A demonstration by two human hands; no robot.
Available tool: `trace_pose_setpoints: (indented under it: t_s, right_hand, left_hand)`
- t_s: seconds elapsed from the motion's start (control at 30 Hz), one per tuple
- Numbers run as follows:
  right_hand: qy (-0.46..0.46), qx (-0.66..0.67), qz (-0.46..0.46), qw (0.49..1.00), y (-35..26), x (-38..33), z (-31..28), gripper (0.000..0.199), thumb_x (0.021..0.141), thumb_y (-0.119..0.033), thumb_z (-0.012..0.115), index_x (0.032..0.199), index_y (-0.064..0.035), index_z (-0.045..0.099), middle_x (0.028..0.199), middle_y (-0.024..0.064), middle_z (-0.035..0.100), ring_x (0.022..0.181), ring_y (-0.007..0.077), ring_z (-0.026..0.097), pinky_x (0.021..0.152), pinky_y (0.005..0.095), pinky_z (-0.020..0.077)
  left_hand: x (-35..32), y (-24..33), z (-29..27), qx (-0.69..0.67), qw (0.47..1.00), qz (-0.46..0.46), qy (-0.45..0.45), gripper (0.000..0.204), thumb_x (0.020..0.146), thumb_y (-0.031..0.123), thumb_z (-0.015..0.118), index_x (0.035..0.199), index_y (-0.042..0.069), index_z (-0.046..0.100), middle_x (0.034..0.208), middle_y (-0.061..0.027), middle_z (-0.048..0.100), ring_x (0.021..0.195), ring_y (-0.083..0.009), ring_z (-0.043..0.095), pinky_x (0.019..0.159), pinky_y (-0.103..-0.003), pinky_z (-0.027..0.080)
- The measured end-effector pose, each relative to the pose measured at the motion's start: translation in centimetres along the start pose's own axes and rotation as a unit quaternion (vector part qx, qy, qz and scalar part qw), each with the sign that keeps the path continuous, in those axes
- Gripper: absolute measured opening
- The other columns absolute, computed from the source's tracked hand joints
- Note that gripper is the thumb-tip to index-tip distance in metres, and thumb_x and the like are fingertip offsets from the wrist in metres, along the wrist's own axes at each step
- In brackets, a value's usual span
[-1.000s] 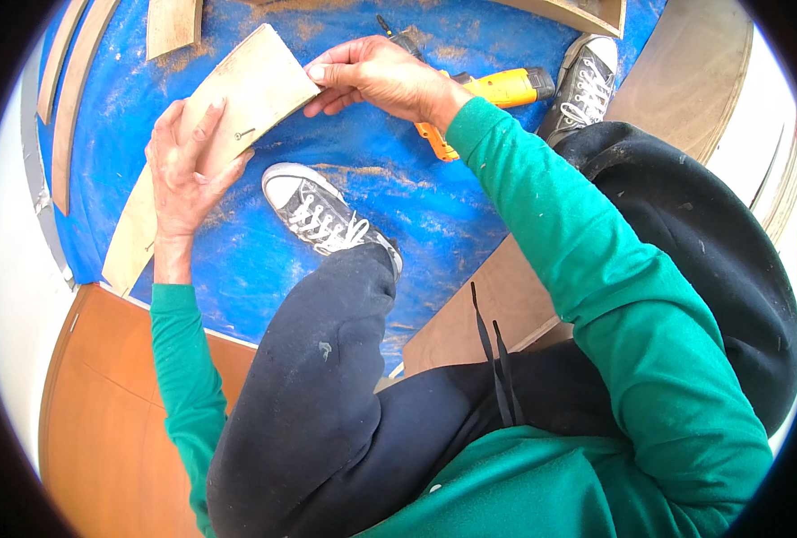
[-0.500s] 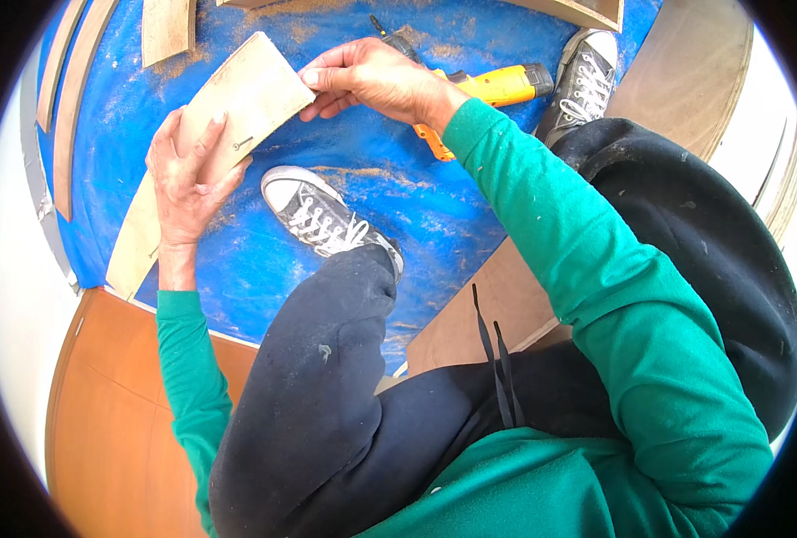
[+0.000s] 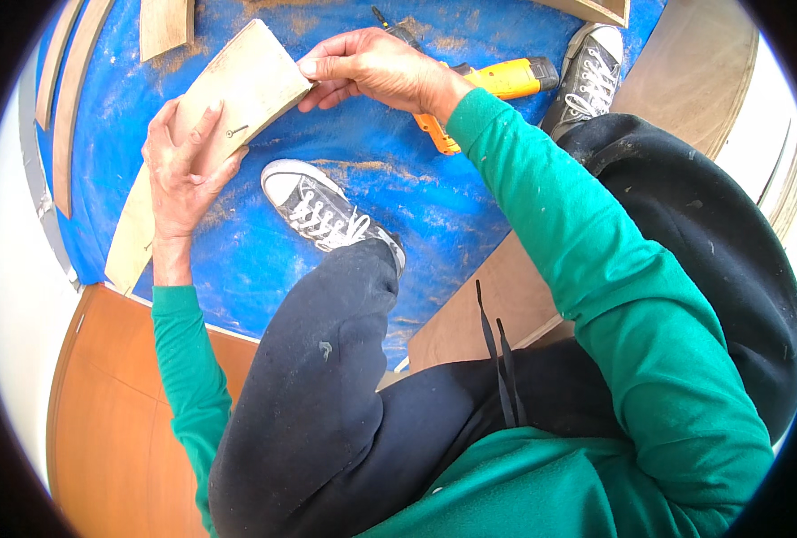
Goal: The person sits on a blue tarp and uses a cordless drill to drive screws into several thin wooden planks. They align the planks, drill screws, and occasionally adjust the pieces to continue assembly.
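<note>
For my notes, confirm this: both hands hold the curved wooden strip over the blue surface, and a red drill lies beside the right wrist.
One detail is wrong: the drill is yellow, not red, as the head view shows. The rest holds: the left hand and right hand hold the curved wooden strip over the blue surface.

One head-worn fisheye view, steeply downward, close over lap, hands and blue floor (image 3: 416, 206).

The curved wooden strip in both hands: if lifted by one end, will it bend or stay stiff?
The wooden strip looks thin and flat, so probably light and slightly springy. The left hand and right hand hold it lightly.
</note>
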State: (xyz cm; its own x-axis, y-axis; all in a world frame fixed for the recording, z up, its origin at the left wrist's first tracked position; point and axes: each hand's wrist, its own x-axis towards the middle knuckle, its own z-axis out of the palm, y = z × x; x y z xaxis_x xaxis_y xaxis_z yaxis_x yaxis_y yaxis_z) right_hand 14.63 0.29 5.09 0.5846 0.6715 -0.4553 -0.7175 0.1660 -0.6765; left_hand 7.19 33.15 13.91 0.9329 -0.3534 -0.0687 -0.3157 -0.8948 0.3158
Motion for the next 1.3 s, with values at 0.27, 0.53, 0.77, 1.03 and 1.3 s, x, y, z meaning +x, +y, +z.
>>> trace_pose_setpoints:
  t_s: [0.27,0.53,0.77,1.03,1.3]
  right_hand:
    - [0.002,-0.004,-0.006,1.000,0.0,-0.1,0.1,0.041,0.109,-0.033,0.080,0.130,0.0014,0.079,0.120,0.0160,0.083,0.107,0.0293,0.084,0.098,0.0403,0.0666]
    - [0.008,-0.017,0.002,1.000,0.1,-0.1,0.1,0.040,0.109,-0.033,0.080,0.130,0.0012,0.079,0.119,0.0158,0.083,0.107,0.0288,0.084,0.098,0.0401,0.0665]
    - [-0.019,-0.034,0.018,0.999,-1.1,-0.4,-0.1,0.042,0.110,-0.034,0.078,0.133,0.0017,0.077,0.127,0.0159,0.081,0.114,0.0284,0.082,0.102,0.0415,0.0652]
    - [-0.031,-0.184,-0.047,0.981,-2.2,-2.5,1.1,0.045,0.109,-0.026,0.079,0.143,0.0039,0.072,0.134,0.0159,0.079,0.130,0.0273,0.075,0.112,0.0409,0.0608]
    - [0.071,-0.440,-0.157,0.881,-1.3,-2.3,2.7,0.026,0.101,-0.012,0.083,0.126,-0.0053,0.080,0.111,0.0109,0.080,0.099,0.0246,0.075,0.090,0.0393,0.0600]
  left_hand:
    - [0.1,-0.1,0.1,-0.031,0.999,-0.010,-0.002,0.085,0.072,0.029,0.104,0.152,0.029,0.075,0.159,-0.0200,0.055,0.146,-0.0383,0.057,0.121,-0.053,0.045]
    - [-0.5,0.2,0.8,0.022,0.999,0.015,0.038,0.087,0.070,0.035,0.105,0.152,0.031,0.075,0.158,-0.0211,0.057,0.145,-0.0395,0.058,0.120,-0.054,0.045]
    - [-0.4,0.2,1.0,0.042,0.997,0.027,0.053,0.084,0.073,0.038,0.103,0.152,0.033,0.075,0.156,-0.0213,0.060,0.142,-0.0393,0.059,0.117,-0.055,0.045]
    - [-0.7,0.0,1.1,0.045,0.996,0.040,0.064,0.082,0.074,0.033,0.100,0.152,0.030,0.075,0.159,-0.0217,0.059,0.142,-0.0400,0.060,0.118,-0.055,0.046]
    - [-1.1,-0.3,1.4,0.063,0.993,0.049,0.085,0.083,0.076,0.035,0.098,0.155,0.036,0.073,0.161,-0.0193,0.058,0.143,-0.0387,0.059,0.119,-0.054,0.045]
